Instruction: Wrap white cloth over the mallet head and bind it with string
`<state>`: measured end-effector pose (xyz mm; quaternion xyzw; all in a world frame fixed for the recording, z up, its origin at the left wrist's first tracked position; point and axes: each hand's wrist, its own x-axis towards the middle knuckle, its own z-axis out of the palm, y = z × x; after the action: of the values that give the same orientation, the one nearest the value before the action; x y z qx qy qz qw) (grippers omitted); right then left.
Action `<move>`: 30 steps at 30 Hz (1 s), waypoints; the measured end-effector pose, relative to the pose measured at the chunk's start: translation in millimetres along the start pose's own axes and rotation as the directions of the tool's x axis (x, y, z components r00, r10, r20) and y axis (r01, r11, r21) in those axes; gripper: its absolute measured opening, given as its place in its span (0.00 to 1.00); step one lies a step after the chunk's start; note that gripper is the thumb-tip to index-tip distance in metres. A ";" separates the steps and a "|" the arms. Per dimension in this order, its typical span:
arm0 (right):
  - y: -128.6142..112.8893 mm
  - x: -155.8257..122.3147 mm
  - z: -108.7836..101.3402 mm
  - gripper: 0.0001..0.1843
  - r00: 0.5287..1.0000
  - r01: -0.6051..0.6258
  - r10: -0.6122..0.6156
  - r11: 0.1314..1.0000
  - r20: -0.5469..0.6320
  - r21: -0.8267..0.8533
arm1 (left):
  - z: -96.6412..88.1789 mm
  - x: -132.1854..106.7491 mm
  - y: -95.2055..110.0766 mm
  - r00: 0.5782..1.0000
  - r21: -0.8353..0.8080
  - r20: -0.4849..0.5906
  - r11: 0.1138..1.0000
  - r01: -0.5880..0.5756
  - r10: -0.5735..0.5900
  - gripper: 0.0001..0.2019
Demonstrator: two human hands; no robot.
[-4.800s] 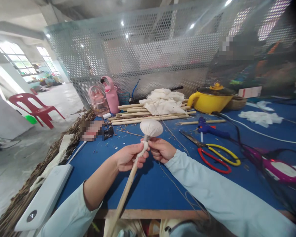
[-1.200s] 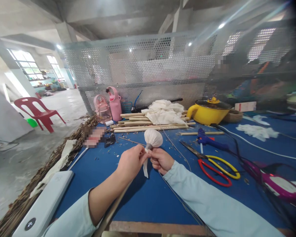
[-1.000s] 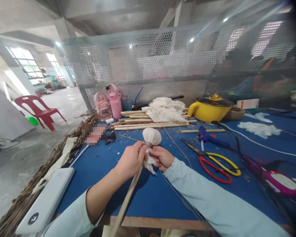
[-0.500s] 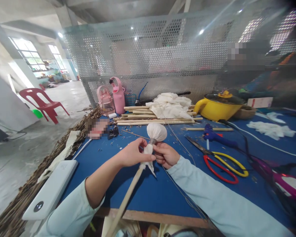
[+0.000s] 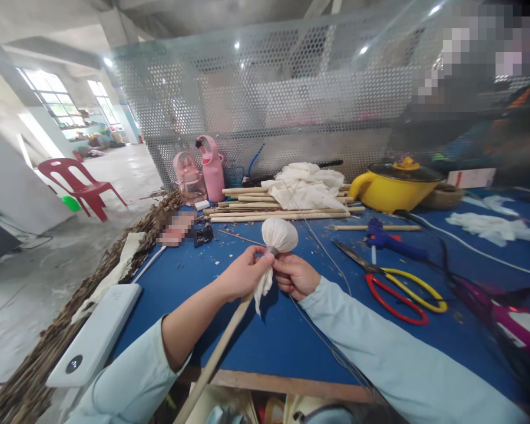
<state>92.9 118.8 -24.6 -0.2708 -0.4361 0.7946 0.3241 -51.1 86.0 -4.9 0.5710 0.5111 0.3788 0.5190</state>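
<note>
A wooden stick (image 5: 225,341) slants up from the table's front edge to a round head wrapped in white cloth (image 5: 279,235). Grey wire (image 5: 271,251) is wound around the neck under this head. My left hand (image 5: 246,274) is closed on the neck, its thumb pressed against the winding. Below the thumb, the loose tail of the cloth hangs down beside the stick. On the other side of the neck, my right hand (image 5: 297,275) is closed in a pinch on the wire, whose strand trails below the hand toward the table edge. The right fingertips are partly hidden.
Scissors (image 5: 393,285) with red and yellow handles and a blue glue gun (image 5: 393,244) lie at right. Behind are bundled sticks (image 5: 282,217), white cloth (image 5: 307,185) and a yellow pot (image 5: 391,191). A white power bank (image 5: 95,335) lies at left. A person sits beyond the mesh.
My left thumb has moved up from the cloth tail onto the wire-wound neck. The cloth tail now hangs more to the left. My right hand has barely moved.
</note>
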 end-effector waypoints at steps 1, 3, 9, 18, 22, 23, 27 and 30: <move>-0.3 -0.1 0.5 0.28 1.000 -0.007 0.007 1.000 0.004 -0.008 | 1.0 -1.3 -0.5 1.000 0.052 -0.011 0.998 -0.017 0.018 0.27; -0.8 0.3 1.0 0.30 1.000 -0.015 0.015 1.000 -0.007 -0.020 | 3.0 -2.3 -1.7 0.999 0.106 -0.036 0.994 -0.028 0.032 0.26; -0.3 3.7 -0.9 0.27 0.999 -0.021 0.020 0.999 -0.036 -0.050 | 6.9 -1.2 0.3 0.992 0.151 -0.129 0.988 0.012 0.008 0.26; -0.6 2.8 -5.9 0.22 0.999 -0.031 0.029 0.998 -0.039 -0.048 | 6.8 0.4 -5.4 0.996 -0.020 -0.038 0.997 0.075 -0.076 0.27; -1.6 2.5 -8.3 0.22 0.998 -0.005 0.003 0.999 -0.058 -0.037 | 6.6 0.0 -0.4 0.994 -0.136 -0.034 0.986 0.096 -0.101 0.24; -2.0 2.3 -8.7 0.21 0.998 0.003 -0.006 0.999 -0.070 -0.039 | 7.2 -1.1 2.6 0.993 -0.185 -0.020 0.977 0.110 -0.116 0.23; -2.8 1.8 -9.6 0.20 0.993 0.036 -0.044 0.997 -0.106 -0.074 | 13.7 -9.2 14.1 0.954 -0.309 0.130 0.903 0.298 -0.270 0.15; -2.9 1.6 -8.4 0.20 0.986 0.068 -0.086 0.989 -0.139 -0.134 | 18.9 -14.6 14.2 0.946 -0.214 0.046 0.922 0.323 -0.321 0.15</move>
<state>98.6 125.5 -26.3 -0.3309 -0.4718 0.7301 0.3673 -33.0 68.7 7.1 0.4205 0.5504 0.3396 0.6363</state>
